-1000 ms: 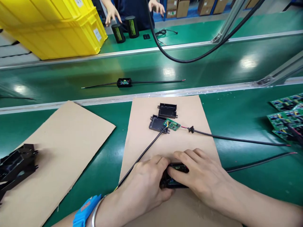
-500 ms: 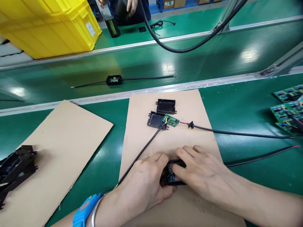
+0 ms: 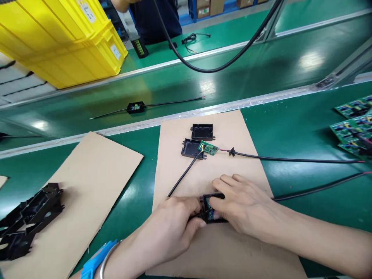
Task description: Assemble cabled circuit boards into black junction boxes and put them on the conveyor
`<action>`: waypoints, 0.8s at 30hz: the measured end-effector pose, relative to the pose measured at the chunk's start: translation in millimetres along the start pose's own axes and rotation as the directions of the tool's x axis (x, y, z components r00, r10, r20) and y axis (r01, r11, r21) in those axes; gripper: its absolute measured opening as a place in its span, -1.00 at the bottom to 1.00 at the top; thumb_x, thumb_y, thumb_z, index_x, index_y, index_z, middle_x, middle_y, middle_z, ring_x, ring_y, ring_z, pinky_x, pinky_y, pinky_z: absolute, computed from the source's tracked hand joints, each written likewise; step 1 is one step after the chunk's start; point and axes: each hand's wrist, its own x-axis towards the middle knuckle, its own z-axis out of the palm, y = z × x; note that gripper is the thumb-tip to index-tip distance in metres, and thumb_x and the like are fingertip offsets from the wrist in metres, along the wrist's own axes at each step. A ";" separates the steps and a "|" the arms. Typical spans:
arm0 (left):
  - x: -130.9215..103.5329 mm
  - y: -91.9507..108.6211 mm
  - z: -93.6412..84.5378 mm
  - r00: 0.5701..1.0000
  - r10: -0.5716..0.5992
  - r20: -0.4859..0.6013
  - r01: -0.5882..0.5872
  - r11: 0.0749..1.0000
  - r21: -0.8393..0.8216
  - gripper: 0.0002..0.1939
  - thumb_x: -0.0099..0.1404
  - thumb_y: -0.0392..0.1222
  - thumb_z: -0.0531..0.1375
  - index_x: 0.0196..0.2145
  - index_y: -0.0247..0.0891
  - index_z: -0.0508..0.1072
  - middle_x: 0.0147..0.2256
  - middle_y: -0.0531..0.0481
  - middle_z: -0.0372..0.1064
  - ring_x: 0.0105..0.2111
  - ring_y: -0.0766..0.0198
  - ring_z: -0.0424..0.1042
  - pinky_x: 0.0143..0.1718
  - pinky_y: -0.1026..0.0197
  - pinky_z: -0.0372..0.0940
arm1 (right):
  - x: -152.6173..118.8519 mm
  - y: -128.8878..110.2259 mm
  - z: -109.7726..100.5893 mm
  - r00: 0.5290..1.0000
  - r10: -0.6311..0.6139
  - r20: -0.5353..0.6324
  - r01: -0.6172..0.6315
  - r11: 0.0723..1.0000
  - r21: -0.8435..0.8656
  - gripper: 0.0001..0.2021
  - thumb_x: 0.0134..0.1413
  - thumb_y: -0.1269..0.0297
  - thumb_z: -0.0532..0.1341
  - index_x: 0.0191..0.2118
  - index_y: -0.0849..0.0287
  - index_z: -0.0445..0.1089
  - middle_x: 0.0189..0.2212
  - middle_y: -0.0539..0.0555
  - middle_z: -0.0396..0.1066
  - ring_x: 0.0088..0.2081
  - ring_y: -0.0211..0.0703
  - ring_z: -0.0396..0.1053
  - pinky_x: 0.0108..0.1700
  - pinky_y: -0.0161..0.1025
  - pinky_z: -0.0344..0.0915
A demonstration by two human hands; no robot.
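A small black plastic case lies on the cardboard sheet, its open side up, with a green circuit board inside. My left hand pinches a black cable at the case's left end. My right hand grips the case from the right, fingers reaching into it over the board and partly hiding both. Another black cable runs out to the right from under my right hand. Just beyond my hands, a second circuit board with cables at both ends rests partly on an open case half.
Another case half sits at the back of the cardboard. Black cases are piled on the left cardboard, circuit boards at the right. A wired case lies on the strip beyond. Yellow crates, a hanging cable and another person are farther back.
My left hand has shifted slightly left, off the case's side and onto the cable at its end. My right hand stays on the case. The view has tilted slightly.
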 end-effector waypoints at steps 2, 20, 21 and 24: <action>-0.3 5.0 1.4 0.999 0.032 -0.005 -0.032 0.998 0.054 -0.87 0.33 -0.33 0.09 -0.35 -0.16 0.37 -0.38 0.11 0.45 -0.40 0.24 0.45 -0.41 0.24 0.22 | -0.2 0.6 0.7 1.000 0.003 -0.017 -0.002 1.000 0.021 -0.85 0.22 0.39 0.17 -0.40 0.11 0.29 -0.35 0.02 0.17 -0.31 -0.10 0.10 -0.34 -0.14 -0.10; -8.6 19.5 62.0 0.958 0.096 -0.271 0.125 0.708 0.695 -0.64 0.34 -0.47 -0.05 -0.05 -0.34 0.45 -0.47 -0.11 0.31 -0.51 0.17 0.34 -0.57 0.23 0.24 | -3.0 3.1 6.5 0.968 -0.230 -0.099 0.221 0.971 -0.089 -0.83 0.33 0.39 0.06 -0.28 0.17 0.37 -0.26 0.07 0.33 -0.23 -0.10 0.16 -0.25 -0.12 0.01; -9.5 19.3 65.2 0.952 0.089 -0.292 0.125 0.759 0.639 -0.64 0.36 -0.44 -0.04 -0.01 -0.31 0.43 -0.47 -0.10 0.30 -0.51 0.19 0.34 -0.56 0.25 0.23 | -2.3 1.5 6.5 0.966 -0.240 -0.091 0.229 0.966 -0.117 -0.82 0.32 0.39 0.07 -0.31 0.18 0.37 -0.29 0.07 0.33 -0.24 -0.10 0.15 -0.25 -0.11 0.01; -8.8 16.9 72.2 0.945 0.040 -0.325 0.144 0.841 0.521 -0.65 0.37 -0.40 -0.01 0.04 -0.30 0.42 -0.45 -0.09 0.28 -0.48 0.19 0.34 -0.54 0.25 0.23 | 0.5 -3.9 3.8 0.972 -0.225 -0.071 0.213 0.967 -0.139 -0.84 0.29 0.39 0.10 -0.34 0.17 0.36 -0.30 0.08 0.31 -0.23 -0.08 0.15 -0.24 -0.10 0.01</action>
